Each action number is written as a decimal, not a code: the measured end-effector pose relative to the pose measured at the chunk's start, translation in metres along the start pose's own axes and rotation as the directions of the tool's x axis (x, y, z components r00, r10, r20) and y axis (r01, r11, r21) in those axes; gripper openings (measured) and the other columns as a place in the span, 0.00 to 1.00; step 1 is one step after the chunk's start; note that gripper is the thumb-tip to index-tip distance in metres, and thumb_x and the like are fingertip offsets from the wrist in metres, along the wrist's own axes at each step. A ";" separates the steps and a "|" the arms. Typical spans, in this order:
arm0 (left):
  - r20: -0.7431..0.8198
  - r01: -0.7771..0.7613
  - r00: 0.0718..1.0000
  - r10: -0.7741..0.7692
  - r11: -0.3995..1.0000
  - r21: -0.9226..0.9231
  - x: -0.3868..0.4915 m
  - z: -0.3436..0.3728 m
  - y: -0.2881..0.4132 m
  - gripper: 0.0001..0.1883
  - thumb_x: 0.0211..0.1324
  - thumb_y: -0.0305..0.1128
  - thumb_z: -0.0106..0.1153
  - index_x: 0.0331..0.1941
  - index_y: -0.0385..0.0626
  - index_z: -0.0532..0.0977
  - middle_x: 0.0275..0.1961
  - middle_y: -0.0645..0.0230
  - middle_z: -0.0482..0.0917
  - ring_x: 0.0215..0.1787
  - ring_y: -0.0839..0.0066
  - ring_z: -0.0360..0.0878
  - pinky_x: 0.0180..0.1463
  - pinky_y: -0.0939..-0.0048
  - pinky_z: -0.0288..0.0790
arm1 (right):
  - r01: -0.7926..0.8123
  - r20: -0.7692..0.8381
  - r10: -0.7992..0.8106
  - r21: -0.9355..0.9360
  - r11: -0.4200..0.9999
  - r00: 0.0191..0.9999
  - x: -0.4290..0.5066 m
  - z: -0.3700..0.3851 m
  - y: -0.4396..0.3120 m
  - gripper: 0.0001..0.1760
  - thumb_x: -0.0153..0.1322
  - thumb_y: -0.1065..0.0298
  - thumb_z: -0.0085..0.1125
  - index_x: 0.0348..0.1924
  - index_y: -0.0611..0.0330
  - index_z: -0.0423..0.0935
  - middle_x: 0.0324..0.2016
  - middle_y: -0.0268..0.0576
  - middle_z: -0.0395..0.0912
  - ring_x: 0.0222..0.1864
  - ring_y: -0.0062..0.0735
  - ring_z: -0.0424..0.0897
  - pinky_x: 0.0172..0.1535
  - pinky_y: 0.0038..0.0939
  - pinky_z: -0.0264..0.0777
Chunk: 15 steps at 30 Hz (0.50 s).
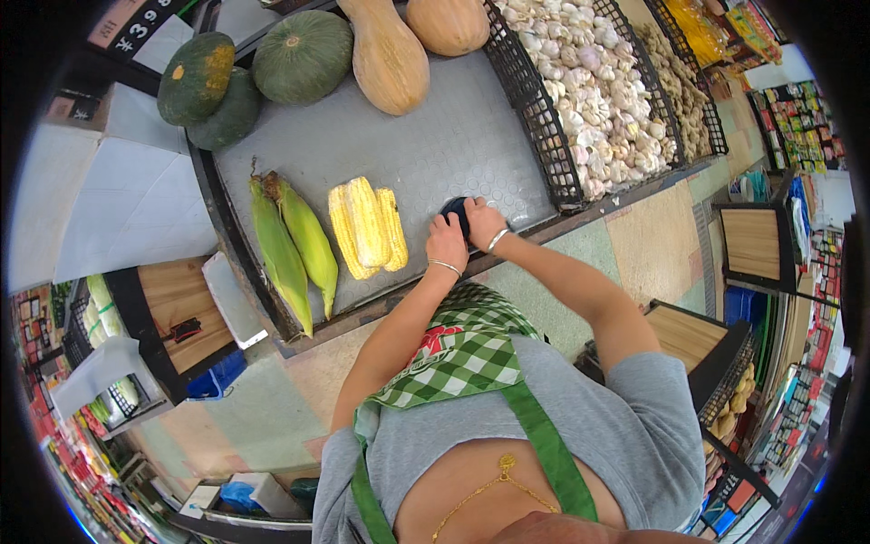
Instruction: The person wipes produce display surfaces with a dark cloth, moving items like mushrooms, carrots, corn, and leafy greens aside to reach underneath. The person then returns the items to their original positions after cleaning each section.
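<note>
Both hands meet at the front edge of a grey display tray (469, 136). My left hand (446, 243) and my right hand (484, 223) are on a small dark, rounded object (457, 212), perhaps a bundled cloth, resting on the tray surface. The fingers curl over it from both sides; what lies beneath them is hidden. To the left of the hands is a stack of peeled yellow corn cobs (368, 228). Farther left, two corn ears in green husks (292, 238) lie side by side.
Green pumpkins (302, 58) and tan squashes (391, 64) line the tray's back. A black plastic crate of garlic bulbs (584, 88) stands at the right, with a crate of ginger (673, 88) beyond. A raised dark rim (238, 251) borders the tray.
</note>
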<state>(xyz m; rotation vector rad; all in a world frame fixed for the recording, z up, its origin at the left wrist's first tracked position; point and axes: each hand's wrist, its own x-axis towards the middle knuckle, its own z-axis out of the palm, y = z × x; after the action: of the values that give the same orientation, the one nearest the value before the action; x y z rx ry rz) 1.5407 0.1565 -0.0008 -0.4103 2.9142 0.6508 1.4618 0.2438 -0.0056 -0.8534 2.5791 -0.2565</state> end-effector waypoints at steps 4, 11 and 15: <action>0.005 0.132 0.991 -0.136 0.956 -0.263 -0.010 0.004 -0.014 0.36 0.40 0.34 0.62 0.54 0.39 0.57 0.44 0.47 0.68 0.43 0.50 0.70 0.45 0.57 0.68 | -0.128 -0.096 0.139 0.115 0.985 0.986 0.002 0.021 -0.036 0.14 0.64 0.67 0.50 0.38 0.65 0.62 0.36 0.57 0.68 0.29 0.52 0.78 0.29 0.38 0.75; -0.062 0.107 0.987 -0.152 0.883 -0.457 -0.038 0.003 -0.026 0.45 0.34 0.34 0.64 0.60 0.40 0.52 0.47 0.46 0.68 0.47 0.48 0.68 0.48 0.57 0.67 | -0.131 -0.086 0.160 0.272 0.953 0.983 -0.002 0.024 -0.055 0.15 0.64 0.67 0.52 0.39 0.66 0.61 0.40 0.59 0.66 0.31 0.56 0.77 0.32 0.42 0.74; -0.149 0.052 0.979 -0.142 0.873 -0.486 -0.038 0.001 -0.026 0.47 0.32 0.34 0.65 0.61 0.41 0.52 0.45 0.47 0.68 0.46 0.48 0.69 0.48 0.57 0.66 | -0.196 -0.030 0.227 0.402 0.894 0.973 -0.003 0.033 -0.050 0.20 0.59 0.71 0.55 0.40 0.66 0.60 0.42 0.62 0.64 0.34 0.61 0.74 0.38 0.45 0.72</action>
<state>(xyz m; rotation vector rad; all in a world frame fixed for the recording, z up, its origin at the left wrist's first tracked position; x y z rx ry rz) 1.5851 0.1430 -0.0051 -0.6962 2.8382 1.3967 1.5049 0.2040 -0.0190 -0.4164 2.5292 -0.7304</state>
